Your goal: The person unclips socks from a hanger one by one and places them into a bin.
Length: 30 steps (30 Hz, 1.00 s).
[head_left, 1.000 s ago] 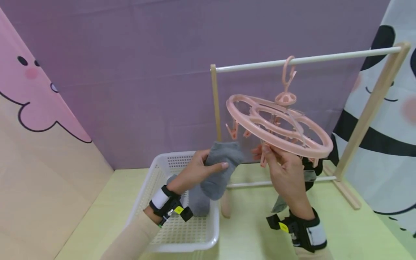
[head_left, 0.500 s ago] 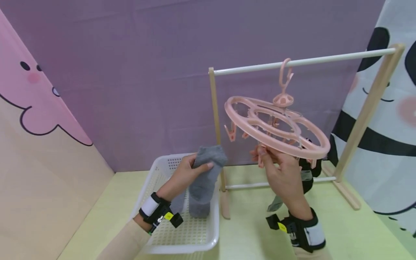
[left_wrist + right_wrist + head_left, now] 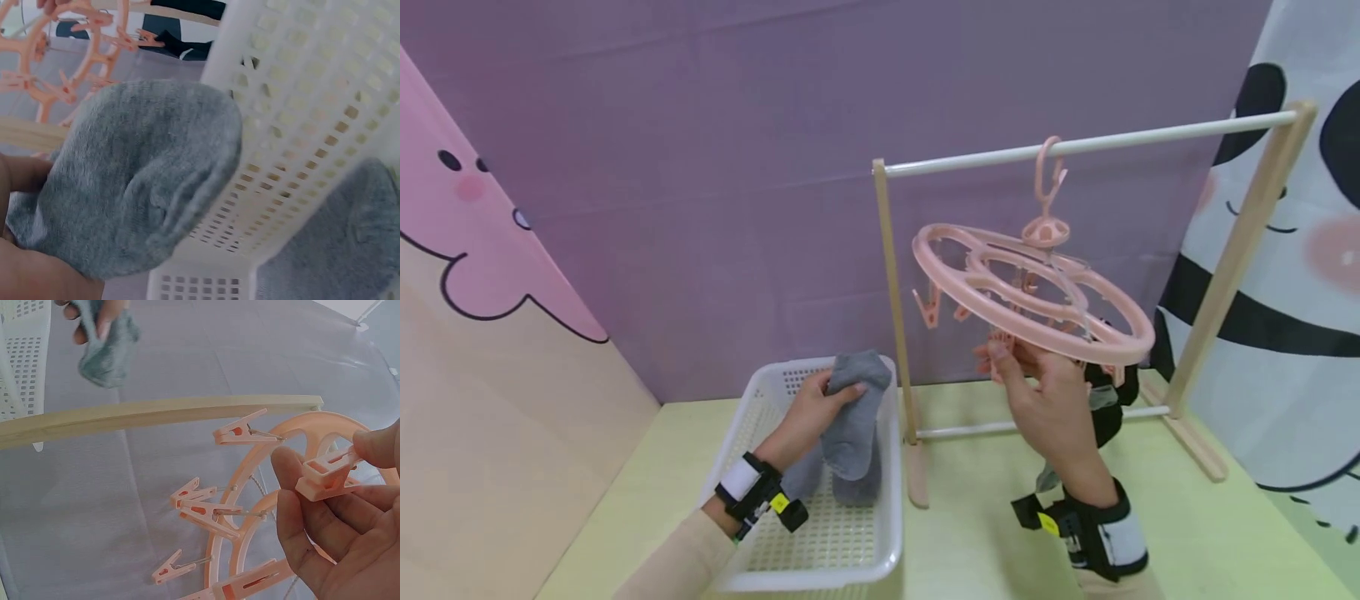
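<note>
My left hand [image 3: 808,412] pinches a grey sock [image 3: 855,414] between thumb and fingers, over the white basket [image 3: 891,517]. Close up in the left wrist view, the sock [image 3: 144,181] hangs from the fingers beside the basket wall. More grey socks [image 3: 803,475] lie inside the basket. At the round pink clip hanger [image 3: 1037,321], my right hand [image 3: 1052,400] holds one of its dangling clothespins. The right wrist view shows this clothespin [image 3: 328,475] between thumb and fingers, with no cloth in it. Other clothespins [image 3: 209,515] hang around the ring.
The hanger hooks over the white bar [image 3: 1150,136] of a drying rack with wooden legs [image 3: 895,308]. Dark and grey socks [image 3: 1105,417] hang on the hanger's right side, partly behind my right hand. A purple backdrop [image 3: 737,208] stands behind the table [image 3: 970,533].
My left hand has carried the grey sock left and down, away from the hanger and over the basket. The right hand keeps its hold on the clothespin; the view has shifted slightly.
</note>
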Tool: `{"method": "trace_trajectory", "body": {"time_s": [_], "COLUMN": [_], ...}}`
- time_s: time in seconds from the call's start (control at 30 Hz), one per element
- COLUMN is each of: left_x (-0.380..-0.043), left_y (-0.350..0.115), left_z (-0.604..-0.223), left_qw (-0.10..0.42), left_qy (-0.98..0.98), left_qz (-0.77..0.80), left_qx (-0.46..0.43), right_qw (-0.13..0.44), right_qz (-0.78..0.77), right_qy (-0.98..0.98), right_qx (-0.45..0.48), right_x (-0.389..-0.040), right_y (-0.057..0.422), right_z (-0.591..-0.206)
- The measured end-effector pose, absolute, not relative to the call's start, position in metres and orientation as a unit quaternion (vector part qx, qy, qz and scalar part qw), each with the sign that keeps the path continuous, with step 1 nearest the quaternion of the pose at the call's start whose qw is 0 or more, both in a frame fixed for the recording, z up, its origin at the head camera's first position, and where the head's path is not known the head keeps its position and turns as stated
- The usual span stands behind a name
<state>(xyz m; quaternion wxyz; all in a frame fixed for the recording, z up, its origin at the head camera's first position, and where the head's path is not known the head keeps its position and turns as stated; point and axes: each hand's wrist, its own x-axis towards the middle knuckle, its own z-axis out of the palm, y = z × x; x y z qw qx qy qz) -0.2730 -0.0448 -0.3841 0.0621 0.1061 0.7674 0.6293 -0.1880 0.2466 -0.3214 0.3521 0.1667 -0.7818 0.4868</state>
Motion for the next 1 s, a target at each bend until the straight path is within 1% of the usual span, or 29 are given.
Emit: {"method": "trace_trajectory", "body": {"time_s": [0.13,0.23,0.5,1.0], "left_x": [-0.277,-0.279,-0.279,-0.286], "left_y": [-0.042,-0.039,-0.035,-0.039], "left_z": [-0.394,-0.401,-0.411,-0.429], "left_qw": [0.052,0.054,0.086,0.114], "left_qy": [0.777,0.791,0.788,0.753], "left_qz": [0.623,0.606,0.609,0.647], "left_qx": [0.072,0.057,0.036,-0.027], "right_qw": [0.34,0.339,0.345,0.343], "right_qz": [0.497,0.493,0.489,0.494], "right_qy": [-0.781,-0.782,-0.781,-0.778], "right_qx": [0.167,0.171,0.176,0.181], "right_x": [-0.189,-0.189,-0.191,-0.191], "right_y": [0.248,0.249,0.251,0.251], "right_z": [-0.322,-0.323,-0.323,-0.322]}}
